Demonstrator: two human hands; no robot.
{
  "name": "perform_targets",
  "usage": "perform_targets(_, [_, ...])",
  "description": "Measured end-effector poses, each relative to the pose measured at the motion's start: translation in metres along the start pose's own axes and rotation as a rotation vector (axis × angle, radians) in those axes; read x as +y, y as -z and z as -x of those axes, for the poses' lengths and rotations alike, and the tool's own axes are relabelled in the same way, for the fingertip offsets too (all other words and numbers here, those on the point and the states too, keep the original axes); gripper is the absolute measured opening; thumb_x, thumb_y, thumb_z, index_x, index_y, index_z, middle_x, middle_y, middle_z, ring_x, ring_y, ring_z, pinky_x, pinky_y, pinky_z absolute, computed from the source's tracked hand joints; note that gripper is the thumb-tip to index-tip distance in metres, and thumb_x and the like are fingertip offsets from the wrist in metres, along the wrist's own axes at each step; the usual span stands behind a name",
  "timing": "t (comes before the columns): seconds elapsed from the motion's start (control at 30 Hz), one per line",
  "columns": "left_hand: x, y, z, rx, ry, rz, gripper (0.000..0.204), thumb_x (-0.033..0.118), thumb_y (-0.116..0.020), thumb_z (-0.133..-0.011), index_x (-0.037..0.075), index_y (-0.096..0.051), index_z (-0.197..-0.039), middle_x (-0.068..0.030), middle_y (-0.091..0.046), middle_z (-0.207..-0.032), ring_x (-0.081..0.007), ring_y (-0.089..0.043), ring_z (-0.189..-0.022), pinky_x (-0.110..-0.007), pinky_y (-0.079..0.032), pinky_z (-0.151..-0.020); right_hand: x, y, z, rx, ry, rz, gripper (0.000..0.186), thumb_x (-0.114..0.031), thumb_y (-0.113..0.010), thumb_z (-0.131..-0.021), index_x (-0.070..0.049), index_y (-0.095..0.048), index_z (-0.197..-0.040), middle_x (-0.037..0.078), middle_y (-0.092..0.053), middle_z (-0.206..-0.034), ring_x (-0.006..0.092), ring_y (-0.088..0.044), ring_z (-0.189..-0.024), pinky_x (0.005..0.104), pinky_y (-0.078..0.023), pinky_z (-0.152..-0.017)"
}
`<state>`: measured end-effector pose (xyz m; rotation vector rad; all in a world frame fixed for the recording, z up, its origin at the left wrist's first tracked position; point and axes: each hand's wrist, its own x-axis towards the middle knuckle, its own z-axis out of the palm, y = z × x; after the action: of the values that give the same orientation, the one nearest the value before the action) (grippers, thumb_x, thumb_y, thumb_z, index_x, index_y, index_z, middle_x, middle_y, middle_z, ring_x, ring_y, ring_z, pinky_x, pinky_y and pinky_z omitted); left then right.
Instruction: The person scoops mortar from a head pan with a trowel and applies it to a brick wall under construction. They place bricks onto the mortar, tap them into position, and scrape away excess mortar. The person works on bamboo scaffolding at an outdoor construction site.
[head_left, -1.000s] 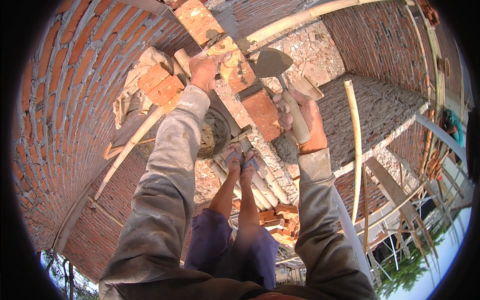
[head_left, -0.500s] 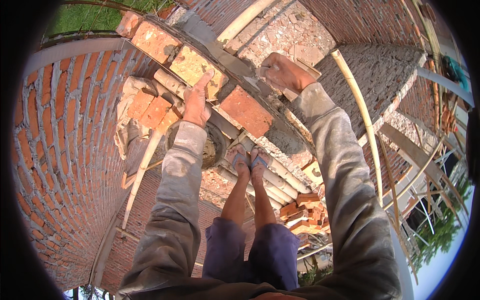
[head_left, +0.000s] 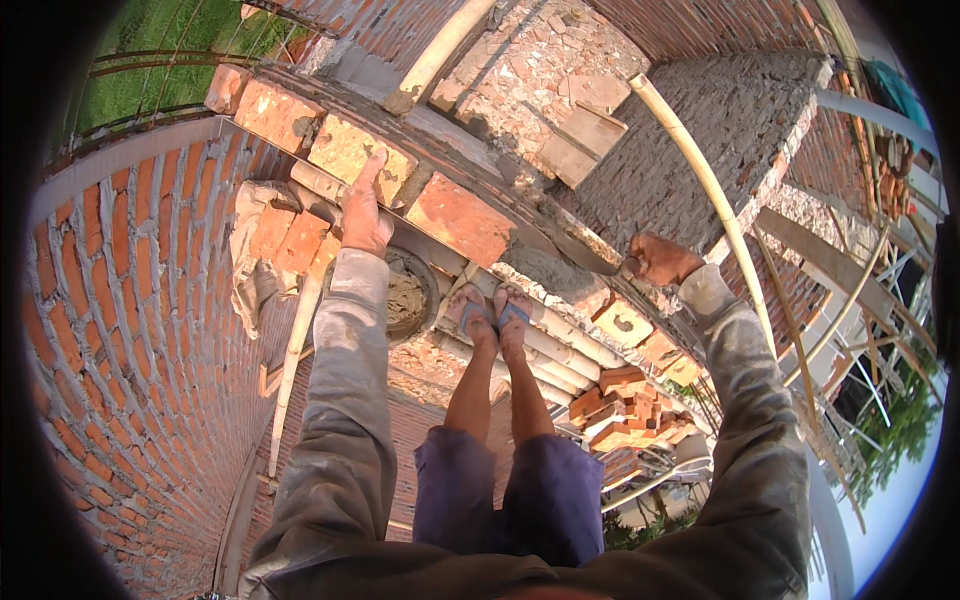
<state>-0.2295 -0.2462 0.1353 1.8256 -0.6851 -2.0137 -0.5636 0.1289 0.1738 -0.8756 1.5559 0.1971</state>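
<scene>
My left hand (head_left: 367, 212) is at the near edge of a yellowish brick (head_left: 352, 157) on the wall top, one digit reaching over its upper face and the other fingers mostly hidden. Beside it lies an orange brick (head_left: 462, 217), with grey mortar (head_left: 545, 270) spread along the course to its right. Farther right, my right hand (head_left: 664, 260) is closed in a fist over the wall. A trowel's flat grey blade (head_left: 578, 235) seems to extend leftward from it; the handle is hidden in the fist.
A round tub of mortar (head_left: 408, 295) stands left of my feet, near stacked bricks (head_left: 300, 240). My feet are on bamboo poles (head_left: 550, 350). A bamboo pole (head_left: 700, 165) rises beyond the wall at right. More bricks (head_left: 630, 415) are piled lower right; a brick wall (head_left: 130, 340) flanks the left.
My right hand has swung right and nearer along the wall, away from above the orange brick. The left hand stays at the yellowish brick while the whole view shifts slightly.
</scene>
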Motion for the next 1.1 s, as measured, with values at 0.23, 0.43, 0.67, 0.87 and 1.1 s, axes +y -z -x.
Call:
perform_targets(0.23, [-0.022,0.030,0.072,0.025,0.016,0.162,0.040,0.041,-0.078,-0.093,0.018,-0.068,-0.125,-0.0007,-0.065,-0.125,-0.0176,-0.064,-0.109,-0.044,-0.055,-0.080,0.064,-0.089,0.124,0.404,-0.012,-0.314,0.022,-0.017,-0.072,-0.093,-0.001,-0.067,-0.106,0.011,-0.067,-0.085,0.0207,-0.062,-0.071,0.0345,-0.048,-0.061])
perform_targets(0.43, [-0.121,0.076,0.225,0.015,0.217,0.245,0.043,0.033,-0.074,-0.098,0.013,-0.063,-0.133,-0.0035,-0.063,-0.122,-0.0197,-0.064,-0.113,-0.039,-0.057,-0.082,-0.082,-0.110,0.191,-0.055,0.002,-1.102,0.024,-0.023,-0.077,-0.099,0.001,-0.078,-0.100,0.002,-0.065,-0.070,0.0078,-0.055,-0.057,0.0267,-0.043,-0.052])
perform_targets(0.67, [-0.178,0.108,0.377,0.081,0.330,0.073,0.031,0.027,-0.075,-0.100,0.008,-0.071,-0.124,0.0010,-0.069,-0.096,-0.0107,-0.068,-0.081,-0.026,-0.056,-0.071,-0.185,-0.140,0.196,-0.035,0.075,-1.237,0.033,-0.030,-0.073,-0.102,0.002,-0.074,-0.097,0.003,-0.065,-0.073,0.0099,-0.060,-0.061,0.0275,-0.046,-0.053])
perform_targets(0.87, [-0.159,0.186,0.394,0.266,0.312,0.130,0.038,0.020,-0.070,-0.100,0.001,-0.070,-0.132,-0.0064,-0.072,-0.109,-0.0155,-0.070,-0.091,-0.035,-0.060,-0.079,-0.244,-0.135,0.210,0.078,-0.025,-0.675,0.027,-0.026,-0.071,-0.105,-0.004,-0.069,-0.091,0.000,-0.058,-0.064,0.0093,-0.056,-0.056,0.0284,-0.046,-0.050])
perform_targets(1.1, [-0.204,0.289,0.444,0.450,0.156,0.110,0.048,0.017,-0.075,-0.098,-0.002,-0.064,-0.141,-0.0059,-0.071,-0.108,-0.0171,-0.068,-0.093,-0.034,-0.058,-0.075,-0.316,-0.174,0.096,-0.033,0.087,-0.789,0.032,-0.034,-0.062,-0.108,-0.005,-0.063,-0.094,0.003,-0.062,-0.076,0.0135,-0.058,-0.058,0.0321,-0.048,-0.051])
